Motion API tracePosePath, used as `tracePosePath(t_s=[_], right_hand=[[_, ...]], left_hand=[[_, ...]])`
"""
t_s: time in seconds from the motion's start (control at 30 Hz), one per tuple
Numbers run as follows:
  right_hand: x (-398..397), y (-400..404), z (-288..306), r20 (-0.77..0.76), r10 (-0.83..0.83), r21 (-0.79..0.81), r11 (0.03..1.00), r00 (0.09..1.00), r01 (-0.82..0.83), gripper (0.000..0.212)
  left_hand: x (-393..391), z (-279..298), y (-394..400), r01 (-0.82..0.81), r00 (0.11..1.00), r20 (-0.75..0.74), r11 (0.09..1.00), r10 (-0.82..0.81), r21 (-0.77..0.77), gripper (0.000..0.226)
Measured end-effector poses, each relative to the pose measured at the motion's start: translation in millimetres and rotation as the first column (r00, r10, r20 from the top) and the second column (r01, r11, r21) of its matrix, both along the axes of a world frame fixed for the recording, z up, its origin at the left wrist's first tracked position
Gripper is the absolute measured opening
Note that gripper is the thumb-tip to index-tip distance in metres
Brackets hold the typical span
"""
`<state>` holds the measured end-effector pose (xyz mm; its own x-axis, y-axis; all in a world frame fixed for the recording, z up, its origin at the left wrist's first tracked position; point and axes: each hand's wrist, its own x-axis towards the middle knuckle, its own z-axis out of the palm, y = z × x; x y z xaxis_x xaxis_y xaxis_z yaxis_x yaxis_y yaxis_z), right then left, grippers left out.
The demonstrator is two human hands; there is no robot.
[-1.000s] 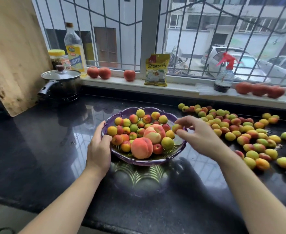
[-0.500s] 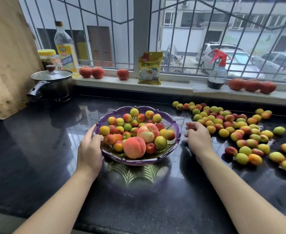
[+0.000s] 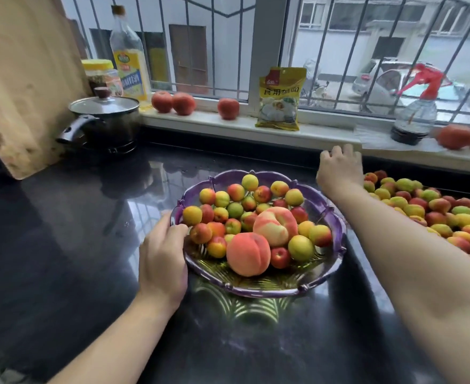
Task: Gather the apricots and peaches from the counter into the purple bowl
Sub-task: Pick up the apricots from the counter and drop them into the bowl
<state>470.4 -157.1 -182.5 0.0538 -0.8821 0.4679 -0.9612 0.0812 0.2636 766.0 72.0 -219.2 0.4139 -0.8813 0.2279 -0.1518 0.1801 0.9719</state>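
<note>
On the counter, left hand grips purple bowl.

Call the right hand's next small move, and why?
Probably lower the right hand onto the nearest loose apricots just to its right and pinch some: it hovers at the counter's back edge, apparently empty, while the left hand steadies the purple bowl.
</note>
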Motion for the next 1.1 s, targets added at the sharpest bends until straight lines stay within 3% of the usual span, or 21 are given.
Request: tracePosePath(t_s=[0.2, 0.33, 0.4, 0.47, 0.53, 0.6, 0.67, 0.73, 0.8, 0.87, 0.97, 1.03, 1.1], right_hand=[[2, -37, -13, -0.073, -0.114, 0.172, 0.977, 0.991, 0.125, 0.034], [2, -35, -16, -0.054, -0.06, 0.145, 0.987, 0.997, 0.067, 0.036], [6, -26, -13, 0.017, 0.008, 0.138, 0.99, 1.0, -0.01, 0.034], [10, -11, -8, 0.181, 0.098, 0.119, 0.986, 0.979, -0.121, 0.034], [12, 12, 5, 0.456, 0.184, 0.049, 0.972, 0.871, -0.231, 0.034], [11, 41, 27, 0.725, 0.216, -0.016, 0.955, 0.654, -0.297, 0.032], [7, 80, 53, 0.888, 0.234, -0.098, 0.937, 0.395, -0.337, 0.027], [4, 124, 71, 0.953, 0.248, -0.165, 0.907, 0.175, -0.388, 0.021], [4, 161, 75, 0.952, 0.27, -0.174, 0.865, 0.144, -0.471, 0.022], [8, 182, 63, 0.933, 0.27, -0.114, 0.847, 0.237, -0.52, 0.024], [12, 189, 41, 0.914, 0.236, -0.039, 0.859, 0.329, -0.51, 0.025], [13, 188, 31, 0.938, 0.188, -0.019, 0.867, 0.292, -0.498, 0.027], [12, 186, 25, 0.962, 0.194, -0.092, 0.892, 0.192, -0.442, 0.027]], left_hand=[[1, -3, -4, -0.002, 1.0, 0.005, 1.0, 0.002, 0.016, 0.04], [2, -4, -4, 0.001, 1.0, 0.018, 1.0, -0.002, 0.023, 0.044], [2, -3, -4, 0.005, 1.0, 0.023, 1.0, -0.006, 0.02, 0.046], [0, -1, -3, 0.005, 1.0, 0.017, 1.0, -0.005, 0.01, 0.041], [-2, 1, -1, 0.005, 1.0, 0.015, 1.0, -0.005, 0.004, 0.033], [-5, 5, 2, 0.004, 1.0, 0.02, 1.0, -0.004, -0.008, 0.028], [-7, 7, 4, 0.006, 1.0, 0.024, 1.0, -0.006, -0.013, 0.024], [-7, 8, 5, -0.006, 0.999, 0.031, 1.0, 0.006, -0.011, 0.022], [-8, 10, 7, -0.014, 0.996, 0.092, 1.0, 0.016, -0.016, 0.022], [-9, 11, 8, -0.022, 0.99, 0.14, 1.0, 0.025, -0.02, 0.023], [-11, 15, 10, -0.038, 0.997, 0.067, 0.999, 0.037, 0.009, 0.023], [-11, 15, 10, -0.04, 0.996, 0.076, 0.999, 0.038, 0.015, 0.023], [-11, 15, 10, -0.037, 0.997, 0.074, 0.999, 0.036, 0.003, 0.022]])
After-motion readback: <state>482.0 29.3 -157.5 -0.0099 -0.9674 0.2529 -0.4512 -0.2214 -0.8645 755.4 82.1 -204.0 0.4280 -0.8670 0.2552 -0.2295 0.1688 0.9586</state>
